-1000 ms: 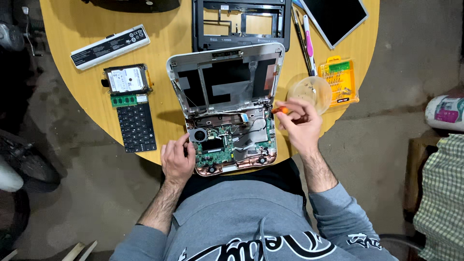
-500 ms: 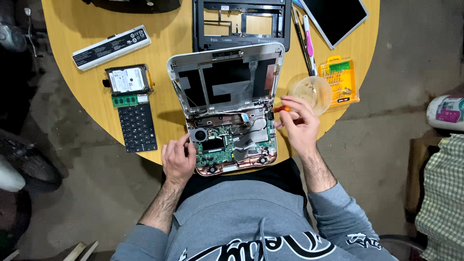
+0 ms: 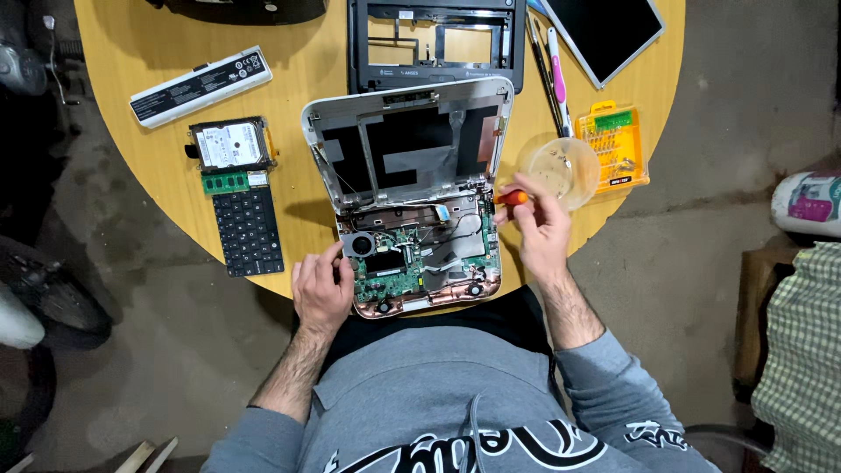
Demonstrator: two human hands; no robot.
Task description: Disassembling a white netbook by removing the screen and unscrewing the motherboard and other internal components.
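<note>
An opened laptop [image 3: 412, 197] is seen lying on a round yellow table [image 3: 298, 52], with its green board [image 3: 390, 263] and small fan [image 3: 357, 243] laid bare. The near left corner of the laptop is touched by the left hand [image 3: 321, 287], whose fingers are bent loosely and are closed on nothing. A small screwdriver with an orange handle [image 3: 511, 198] is pinched in the right hand [image 3: 541, 235], just beside the right edge of the laptop; its tip is hidden, so where it points cannot be told. A clear round bowl [image 3: 558, 168] is found close behind that hand, and a yellow box of small tool bits [image 3: 616, 144] is set just past the bowl. To the left of the laptop, a black keyboard [image 3: 248, 229] is laid, with a green memory stick [image 3: 226, 182] and a silver hard drive [image 3: 228, 144] above it. A long white battery [image 3: 201, 86] is placed further back. A black frame [image 3: 436, 42] is set behind the laptop, and a flat screen panel [image 3: 609, 31] lies at the far right
</note>
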